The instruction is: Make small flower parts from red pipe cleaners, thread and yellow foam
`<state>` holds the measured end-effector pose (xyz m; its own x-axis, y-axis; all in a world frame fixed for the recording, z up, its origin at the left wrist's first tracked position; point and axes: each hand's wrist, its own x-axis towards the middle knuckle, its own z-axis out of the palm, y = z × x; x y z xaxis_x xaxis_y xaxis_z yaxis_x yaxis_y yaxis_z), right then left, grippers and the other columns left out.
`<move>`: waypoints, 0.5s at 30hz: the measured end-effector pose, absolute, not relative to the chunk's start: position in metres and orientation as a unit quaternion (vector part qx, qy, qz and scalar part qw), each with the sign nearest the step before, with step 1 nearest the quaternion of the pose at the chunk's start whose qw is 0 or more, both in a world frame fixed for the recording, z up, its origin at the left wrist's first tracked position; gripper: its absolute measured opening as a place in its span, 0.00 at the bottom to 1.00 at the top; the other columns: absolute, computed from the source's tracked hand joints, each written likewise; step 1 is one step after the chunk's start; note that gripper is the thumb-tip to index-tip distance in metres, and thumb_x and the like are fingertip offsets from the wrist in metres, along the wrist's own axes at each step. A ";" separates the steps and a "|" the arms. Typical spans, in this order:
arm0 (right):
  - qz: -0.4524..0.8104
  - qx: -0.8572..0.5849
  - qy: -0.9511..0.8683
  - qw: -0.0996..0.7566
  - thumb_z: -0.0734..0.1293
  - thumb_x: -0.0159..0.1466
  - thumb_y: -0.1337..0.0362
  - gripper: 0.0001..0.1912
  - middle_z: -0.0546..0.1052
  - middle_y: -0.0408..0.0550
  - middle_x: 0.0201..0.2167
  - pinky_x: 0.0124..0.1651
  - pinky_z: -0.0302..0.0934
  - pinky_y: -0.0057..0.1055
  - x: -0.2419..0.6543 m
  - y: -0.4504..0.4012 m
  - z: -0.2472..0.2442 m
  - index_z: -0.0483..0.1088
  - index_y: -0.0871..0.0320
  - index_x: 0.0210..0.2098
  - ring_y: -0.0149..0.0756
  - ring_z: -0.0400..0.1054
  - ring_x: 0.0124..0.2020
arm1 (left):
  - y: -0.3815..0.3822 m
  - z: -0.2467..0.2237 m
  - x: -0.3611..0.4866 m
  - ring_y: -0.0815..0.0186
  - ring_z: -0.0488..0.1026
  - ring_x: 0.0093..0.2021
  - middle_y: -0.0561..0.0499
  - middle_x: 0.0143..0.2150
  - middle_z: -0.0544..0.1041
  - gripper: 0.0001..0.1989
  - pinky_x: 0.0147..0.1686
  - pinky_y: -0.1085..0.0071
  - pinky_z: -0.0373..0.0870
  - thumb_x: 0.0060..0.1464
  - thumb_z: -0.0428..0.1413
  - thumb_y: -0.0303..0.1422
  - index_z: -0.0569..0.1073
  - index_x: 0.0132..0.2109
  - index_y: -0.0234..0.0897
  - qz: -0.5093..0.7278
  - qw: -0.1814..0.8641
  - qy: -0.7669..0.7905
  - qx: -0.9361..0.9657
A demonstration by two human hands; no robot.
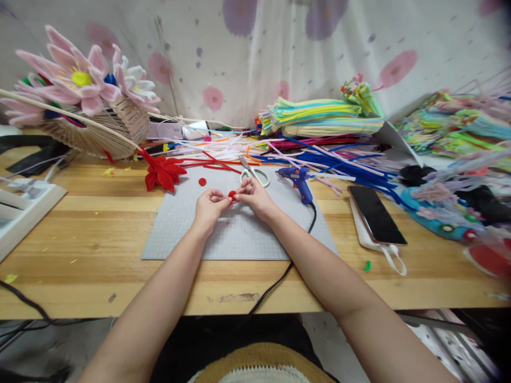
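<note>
Above the grey cutting mat (pixel 179 234), my left hand (pixel 210 206) and my right hand (pixel 255 198) meet, both pinching a small round red piece (pixel 232 196) between their fingertips. A second red disc (pixel 202 182) lies on the mat just beyond my left hand. Scissors with white handles (pixel 260 176) rest behind my right hand, partly hidden by it. To the left, a red fuzzy flower (pixel 162 173) lies at the mat's back left corner. The blue glue gun (pixel 298 182) sits on the mat's right side.
Loose coloured pipe cleaners (pixel 343 159) spread across the back, with bundles (pixel 319 114) behind them. Pink fuzzy flowers (pixel 80 80) stand at the back left. A phone (pixel 377 214) lies on the right over a white device. A black cord (pixel 275 284) crosses the table's front edge.
</note>
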<state>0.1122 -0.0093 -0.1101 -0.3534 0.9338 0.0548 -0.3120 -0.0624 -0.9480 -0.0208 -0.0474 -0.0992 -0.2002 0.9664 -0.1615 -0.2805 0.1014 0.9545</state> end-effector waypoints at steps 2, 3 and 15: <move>0.663 -0.313 -0.494 0.467 0.72 0.44 0.68 0.23 0.74 0.35 0.23 0.35 0.63 0.30 0.113 -0.009 -0.109 0.55 0.56 0.32 0.27 0.70 0.25 | -0.047 -0.100 -0.021 0.68 0.73 0.22 0.53 0.21 0.74 0.16 0.28 0.71 0.71 0.31 0.61 0.26 0.62 0.29 0.35 0.584 0.533 0.513 0.334; 0.669 -0.311 -0.492 0.462 0.72 0.44 0.68 0.23 0.74 0.36 0.23 0.35 0.63 0.30 0.114 -0.010 -0.109 0.56 0.56 0.33 0.28 0.70 0.25 | -0.047 -0.100 -0.021 0.68 0.73 0.22 0.54 0.21 0.74 0.17 0.28 0.71 0.71 0.31 0.61 0.26 0.61 0.29 0.35 0.585 0.533 0.512 0.334; 0.683 -0.306 -0.478 0.459 0.73 0.43 0.65 0.24 0.75 0.38 0.23 0.33 0.63 0.29 0.115 -0.008 -0.110 0.55 0.56 0.32 0.28 0.70 0.23 | -0.048 -0.100 -0.021 0.70 0.72 0.21 0.56 0.22 0.74 0.19 0.28 0.71 0.70 0.30 0.61 0.26 0.59 0.29 0.37 0.579 0.539 0.509 0.338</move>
